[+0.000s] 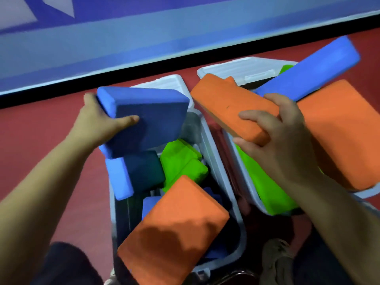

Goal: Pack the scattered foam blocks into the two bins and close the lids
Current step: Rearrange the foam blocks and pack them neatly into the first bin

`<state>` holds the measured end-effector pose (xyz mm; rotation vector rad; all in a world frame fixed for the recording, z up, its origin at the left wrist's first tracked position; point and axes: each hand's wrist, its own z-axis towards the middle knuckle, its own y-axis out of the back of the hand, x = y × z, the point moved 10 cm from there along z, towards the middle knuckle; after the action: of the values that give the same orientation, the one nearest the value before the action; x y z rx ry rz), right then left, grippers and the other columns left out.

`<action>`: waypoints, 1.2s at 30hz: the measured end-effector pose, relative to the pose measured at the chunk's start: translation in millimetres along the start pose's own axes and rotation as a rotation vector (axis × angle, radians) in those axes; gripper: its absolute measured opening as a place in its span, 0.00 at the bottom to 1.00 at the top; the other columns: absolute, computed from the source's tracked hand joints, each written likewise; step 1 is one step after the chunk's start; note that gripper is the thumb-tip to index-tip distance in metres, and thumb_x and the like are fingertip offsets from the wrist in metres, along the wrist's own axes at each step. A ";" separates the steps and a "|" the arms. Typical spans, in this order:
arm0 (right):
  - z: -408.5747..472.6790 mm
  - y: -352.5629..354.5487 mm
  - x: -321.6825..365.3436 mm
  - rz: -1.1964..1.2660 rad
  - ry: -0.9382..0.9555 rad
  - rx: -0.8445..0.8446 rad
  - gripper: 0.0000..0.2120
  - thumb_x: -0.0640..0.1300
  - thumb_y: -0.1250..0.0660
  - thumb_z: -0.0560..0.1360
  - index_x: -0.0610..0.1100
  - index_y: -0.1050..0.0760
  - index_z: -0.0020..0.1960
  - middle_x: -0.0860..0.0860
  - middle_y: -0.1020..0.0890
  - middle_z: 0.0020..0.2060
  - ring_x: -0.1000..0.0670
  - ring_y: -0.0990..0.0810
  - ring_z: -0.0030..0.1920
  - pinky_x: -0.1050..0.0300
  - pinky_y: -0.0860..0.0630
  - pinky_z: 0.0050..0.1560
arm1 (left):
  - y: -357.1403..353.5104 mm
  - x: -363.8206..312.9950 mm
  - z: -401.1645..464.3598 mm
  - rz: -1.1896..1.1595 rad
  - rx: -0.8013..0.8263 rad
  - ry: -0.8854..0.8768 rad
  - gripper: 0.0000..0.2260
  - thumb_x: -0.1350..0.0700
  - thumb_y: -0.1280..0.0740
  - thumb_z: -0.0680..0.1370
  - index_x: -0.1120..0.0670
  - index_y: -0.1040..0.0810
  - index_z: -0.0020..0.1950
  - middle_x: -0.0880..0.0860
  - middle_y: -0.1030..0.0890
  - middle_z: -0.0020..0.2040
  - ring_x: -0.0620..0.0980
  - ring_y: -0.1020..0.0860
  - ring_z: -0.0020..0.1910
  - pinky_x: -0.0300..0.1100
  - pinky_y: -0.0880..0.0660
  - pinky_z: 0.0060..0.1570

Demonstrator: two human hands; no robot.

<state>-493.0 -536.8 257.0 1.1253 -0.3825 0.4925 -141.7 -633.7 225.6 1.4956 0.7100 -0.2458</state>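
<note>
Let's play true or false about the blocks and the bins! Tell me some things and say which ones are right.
1. The left hand holds a blue block. True.
2. The right hand holds a green block. False: it holds an orange block.
3. Both bins have their lids shut. False: the left bin and the right bin are open, with blocks showing inside.
4. An orange block sticks up out of the left bin. True.
5. The floor is yellow. False: it is red.
</note>
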 end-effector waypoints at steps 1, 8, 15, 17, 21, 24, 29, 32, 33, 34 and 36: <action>0.7 2.1 7.2 0.018 0.021 -0.020 0.21 0.46 0.23 0.63 0.46 0.20 0.55 0.38 0.28 0.63 0.36 0.27 0.59 0.54 0.35 0.61 | 8.8 20.0 -11.9 -0.098 -0.056 0.077 0.38 0.46 0.21 0.65 0.60 0.36 0.65 0.58 0.27 0.64 0.54 0.26 0.59 0.49 0.29 0.55; 1.3 -18.8 36.4 0.182 0.025 0.000 0.21 0.50 0.26 0.64 0.46 0.20 0.55 0.40 0.30 0.64 0.40 0.28 0.63 0.47 0.31 0.65 | 56.6 126.8 -89.4 -0.522 -0.332 0.421 0.40 0.44 0.22 0.65 0.55 0.39 0.69 0.51 0.29 0.59 0.52 0.25 0.56 0.47 0.27 0.54; -6.3 -54.5 45.9 0.268 -0.006 0.076 0.21 0.43 0.21 0.63 0.45 0.20 0.55 0.41 0.30 0.64 0.62 0.34 0.59 0.78 0.43 0.62 | 82.6 157.9 -124.6 -0.516 -0.393 0.462 0.40 0.45 0.24 0.68 0.52 0.42 0.72 0.50 0.31 0.64 0.51 0.29 0.56 0.45 0.33 0.54; -8.6 -62.8 52.0 0.223 0.023 0.086 0.22 0.41 0.21 0.62 0.44 0.19 0.55 0.40 0.29 0.63 0.61 0.33 0.59 0.79 0.43 0.61 | 82.1 168.2 -122.1 -0.536 -0.383 0.476 0.40 0.45 0.24 0.67 0.52 0.42 0.72 0.51 0.30 0.65 0.52 0.28 0.57 0.45 0.32 0.54; -6.8 -82.8 56.7 0.155 0.045 0.163 0.22 0.40 0.20 0.61 0.44 0.19 0.54 0.39 0.28 0.62 0.54 0.31 0.60 0.80 0.44 0.61 | 99.7 180.8 -101.9 -0.573 -0.406 0.436 0.39 0.46 0.24 0.68 0.52 0.41 0.72 0.49 0.29 0.61 0.51 0.27 0.55 0.45 0.30 0.53; -6.5 -91.9 51.9 0.155 0.006 0.184 0.21 0.41 0.21 0.62 0.47 0.20 0.54 0.42 0.28 0.62 0.58 0.32 0.59 0.81 0.43 0.59 | 101.4 191.3 -93.7 -0.618 -0.405 0.447 0.39 0.46 0.24 0.68 0.51 0.41 0.72 0.48 0.29 0.60 0.51 0.27 0.55 0.47 0.29 0.53; 6.1 -130.5 55.5 0.035 0.075 0.282 0.22 0.45 0.20 0.62 0.45 0.19 0.54 0.40 0.28 0.62 0.48 0.29 0.62 0.63 0.38 0.66 | 91.1 196.7 -79.0 -0.677 -0.382 0.432 0.39 0.48 0.23 0.68 0.53 0.41 0.71 0.49 0.28 0.61 0.50 0.26 0.54 0.42 0.31 0.51; 20.4 -148.2 60.9 0.057 0.053 0.312 0.21 0.47 0.21 0.63 0.46 0.20 0.55 0.42 0.28 0.63 0.47 0.29 0.65 0.61 0.38 0.67 | 87.9 195.4 -75.7 -0.706 -0.393 0.437 0.39 0.47 0.23 0.68 0.53 0.41 0.72 0.49 0.29 0.60 0.49 0.27 0.54 0.42 0.31 0.51; 23.6 -149.4 62.7 0.091 0.019 0.295 0.20 0.45 0.21 0.64 0.47 0.20 0.55 0.43 0.28 0.62 0.50 0.29 0.64 0.67 0.39 0.66 | 87.3 194.7 -74.7 -0.709 -0.394 0.437 0.39 0.47 0.23 0.68 0.53 0.41 0.72 0.48 0.29 0.60 0.49 0.27 0.54 0.42 0.31 0.50; 25.5 -148.6 66.6 0.120 0.000 0.261 0.20 0.44 0.21 0.64 0.47 0.20 0.54 0.44 0.28 0.61 0.54 0.30 0.63 0.73 0.41 0.64 | 87.2 193.3 -73.8 -0.708 -0.392 0.433 0.39 0.47 0.23 0.68 0.53 0.41 0.72 0.48 0.30 0.60 0.49 0.27 0.54 0.42 0.31 0.50; 28.8 -152.1 78.4 0.144 -0.019 0.227 0.19 0.46 0.22 0.64 0.48 0.20 0.54 0.44 0.28 0.60 0.58 0.32 0.60 0.78 0.43 0.62 | 87.9 192.2 -72.5 -0.710 -0.391 0.435 0.39 0.47 0.23 0.68 0.53 0.41 0.72 0.49 0.29 0.60 0.49 0.26 0.54 0.41 0.31 0.51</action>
<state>-344.7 -601.5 194.1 1.3281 -0.4340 0.6651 37.3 -503.6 194.4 0.8804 1.5417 -0.2955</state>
